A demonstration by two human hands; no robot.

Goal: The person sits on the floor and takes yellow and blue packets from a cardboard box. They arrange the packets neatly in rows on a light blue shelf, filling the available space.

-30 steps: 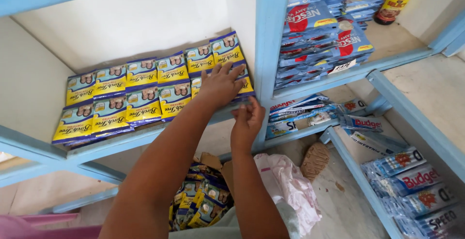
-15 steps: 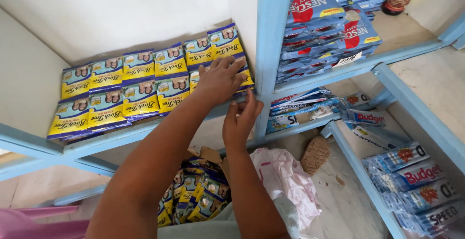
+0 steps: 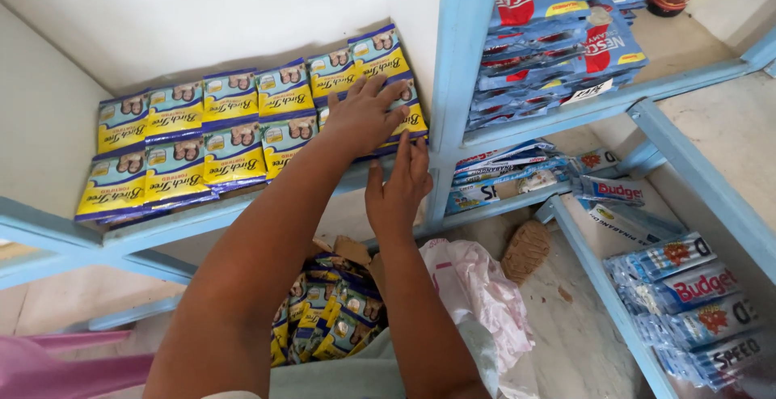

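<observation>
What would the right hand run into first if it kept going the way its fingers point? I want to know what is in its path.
Probably the front of the yellow-and-blue sachet stack at the shelf's right end: the right hand points up at it, fingertips about touching; depth is unclear.

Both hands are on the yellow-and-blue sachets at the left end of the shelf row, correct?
Not quite. In the head view the left hand and right hand are on the yellow-and-blue sachets at the right end of the row, beside the blue shelf post, not the left end.
</observation>
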